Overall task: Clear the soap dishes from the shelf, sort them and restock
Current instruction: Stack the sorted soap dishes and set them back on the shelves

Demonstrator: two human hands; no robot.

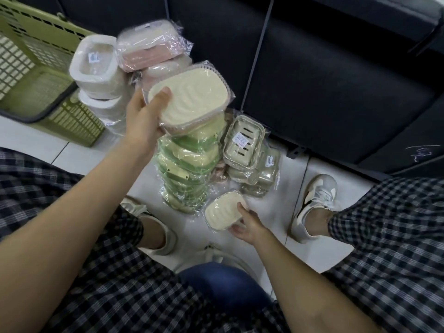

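Sorting is under way on the white tiled floor (36, 138), and both hands are loaded. The left hand (141, 121) grips a cream ribbed oval soap dish in clear plastic wrap (189, 97), thumb pressed flat on its top face near the edge, the other fingers curled underneath and out of sight. It hangs right over the tall stack of green-and-cream wrapped soap dishes (187, 164), just beyond the fingertips. Looks like this one is about to be set down on a pile.

Lower down, the right hand (247, 227) pinches a second, smaller-looking cream ribbed wrapped soap dish (224, 213) by its near edge, fingers half closed around the rim, the dish low over the floor or on it; I cannot tell which.

To do this well: that tower already leans, so lower the dish flat and centred, release the thumb last, and do not nudge the stack sideways. The slick wrap will slide.

Past the left thumb sit the stack of white square-rimmed wrapped dishes (96, 61) and the pink wrapped dishes (149, 44), with the olive-green slotted plastic basket (36, 75) further out. Off the right hand's fingertips lies the pile of beige slotted wrapped dishes with price labels (247, 145).
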